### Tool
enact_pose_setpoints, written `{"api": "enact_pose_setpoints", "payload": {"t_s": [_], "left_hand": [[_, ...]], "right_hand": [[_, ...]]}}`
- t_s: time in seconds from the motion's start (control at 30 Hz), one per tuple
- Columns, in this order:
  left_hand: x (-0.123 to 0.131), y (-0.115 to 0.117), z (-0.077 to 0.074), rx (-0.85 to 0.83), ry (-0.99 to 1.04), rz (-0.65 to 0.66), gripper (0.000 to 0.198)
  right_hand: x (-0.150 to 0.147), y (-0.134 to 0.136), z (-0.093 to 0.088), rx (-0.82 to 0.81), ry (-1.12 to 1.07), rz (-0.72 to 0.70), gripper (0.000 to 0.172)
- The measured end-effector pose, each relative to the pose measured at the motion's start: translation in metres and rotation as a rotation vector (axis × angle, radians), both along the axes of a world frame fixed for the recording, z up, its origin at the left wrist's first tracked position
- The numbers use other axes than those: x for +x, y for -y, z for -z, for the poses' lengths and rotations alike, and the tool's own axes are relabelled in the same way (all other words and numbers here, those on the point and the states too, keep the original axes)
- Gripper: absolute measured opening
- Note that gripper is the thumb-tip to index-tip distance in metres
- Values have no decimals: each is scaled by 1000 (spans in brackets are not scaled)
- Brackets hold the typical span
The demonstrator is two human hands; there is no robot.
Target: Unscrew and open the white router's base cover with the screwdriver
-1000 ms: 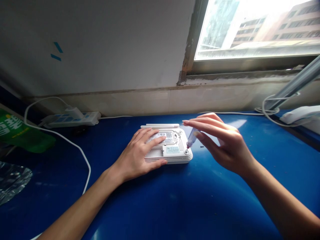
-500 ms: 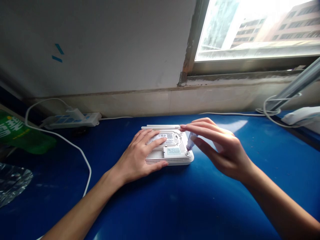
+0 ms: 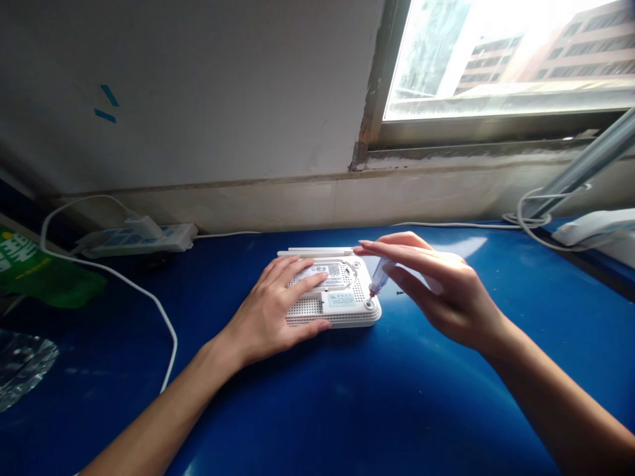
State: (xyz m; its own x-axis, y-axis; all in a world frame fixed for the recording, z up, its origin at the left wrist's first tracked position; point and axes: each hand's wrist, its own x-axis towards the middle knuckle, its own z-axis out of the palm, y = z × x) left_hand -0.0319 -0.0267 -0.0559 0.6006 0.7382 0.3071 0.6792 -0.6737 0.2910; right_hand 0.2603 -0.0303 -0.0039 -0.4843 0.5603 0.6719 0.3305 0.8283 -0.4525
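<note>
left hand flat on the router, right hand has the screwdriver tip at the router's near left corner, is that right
Not quite. The head view shows the screwdriver tip at the router's near right corner, not the near left. The rest holds: the left hand lies flat on the router, and the right hand holds the screwdriver.

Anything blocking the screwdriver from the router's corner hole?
Nothing visible. The screwdriver in the right hand has its tip at the corner hole; the left hand lies flat on the router, clear of that corner.
</note>
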Motion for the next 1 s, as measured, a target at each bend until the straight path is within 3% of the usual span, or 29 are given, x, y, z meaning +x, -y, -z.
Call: {"api": "enact_pose_setpoints", "payload": {"t_s": [0.27, 0.47, 0.7, 0.8, 0.9, 1.0], "left_hand": [[0, 0, 1, 8, 2, 4, 68], [0, -1, 1, 0, -1, -1, 67], [0, 0, 0, -2, -13, 2, 69], [-1, 0, 0, -8, -12, -1, 68], [0, 0, 0, -8, -5, -1, 68], [0, 0, 0, -1, 5, 2, 68]], "right_hand": [[2, -2, 3, 93, -31, 81, 24], [-2, -1, 5, -80, -62, -3, 47], [-2, -2, 6, 44, -80, 104, 23], [0, -3, 4, 63, -46, 84, 31], [-1, -2, 1, -19, -34, -3, 46], [-2, 1, -1, 10, -57, 19, 41]]}}
